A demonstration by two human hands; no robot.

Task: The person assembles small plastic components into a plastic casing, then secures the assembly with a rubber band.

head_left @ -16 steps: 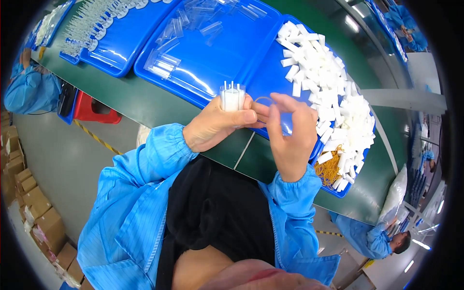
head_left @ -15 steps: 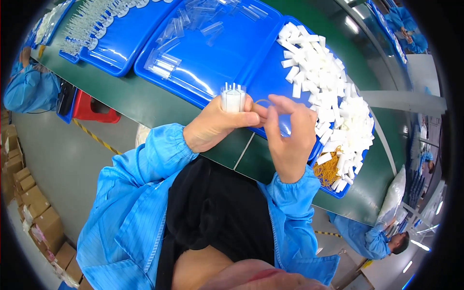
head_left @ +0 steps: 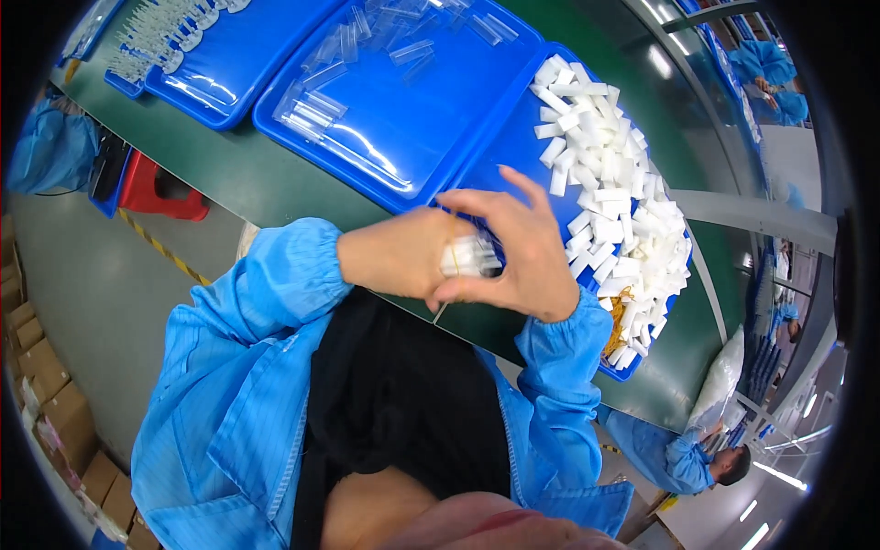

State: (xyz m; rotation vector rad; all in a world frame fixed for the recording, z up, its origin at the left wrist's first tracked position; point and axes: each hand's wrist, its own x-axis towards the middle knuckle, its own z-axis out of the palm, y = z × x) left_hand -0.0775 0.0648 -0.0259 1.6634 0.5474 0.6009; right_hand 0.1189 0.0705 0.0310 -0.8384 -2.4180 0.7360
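Observation:
My left hand (head_left: 396,249) is closed around a small bundle (head_left: 466,257) of white blocks and clear pieces, held in front of my body. A thin yellowish rubber band (head_left: 456,258) appears to run round it, though blur hides its exact course. From the right, my right hand (head_left: 530,249) curves about the bundle with fingers spread; its thumb reaches along the lower side. Just beyond my hands is a blue tray (head_left: 403,174) with loose clear plastic pieces (head_left: 316,115). To the right, another blue tray (head_left: 500,156) carries a heap of white blocks (head_left: 610,202) and yellow-orange rubber bands (head_left: 616,332).
White spiky parts (head_left: 160,41) fill part of a blue tray (head_left: 206,87) at far left. The green table (head_left: 202,160) runs under the trays. A red stool (head_left: 165,188) and cardboard boxes (head_left: 64,412) stand left. A co-worker (head_left: 674,454) sits at lower right.
The bundle has tipped from upright to lying sideways and come lower as my left hand turned over. My right hand has moved left, from stretching a rubber band beside it to around it.

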